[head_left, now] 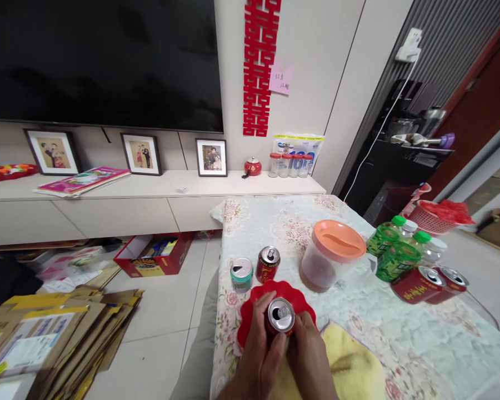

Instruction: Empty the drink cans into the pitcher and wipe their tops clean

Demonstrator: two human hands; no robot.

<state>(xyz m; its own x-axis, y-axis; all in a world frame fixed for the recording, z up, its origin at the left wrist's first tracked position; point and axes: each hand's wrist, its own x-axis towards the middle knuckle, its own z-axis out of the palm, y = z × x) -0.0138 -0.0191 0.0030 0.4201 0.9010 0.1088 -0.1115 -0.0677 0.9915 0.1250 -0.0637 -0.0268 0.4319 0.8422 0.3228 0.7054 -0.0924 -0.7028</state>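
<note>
Table (479, 340) in front of you; yellow cloth (356, 368) by yr R wrist; lidded tub (330, 264) beyond, to R; red dish (245, 325) nearer; yr L hand (260, 340) wraps can (281, 316) from L, R hand (310, 349) closed on its R; can's opened, over dish, can't tell if touching.

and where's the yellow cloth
In the head view, the yellow cloth is at the bottom, right of centre, beside the right hand and just below the red scalloped plate.
</note>
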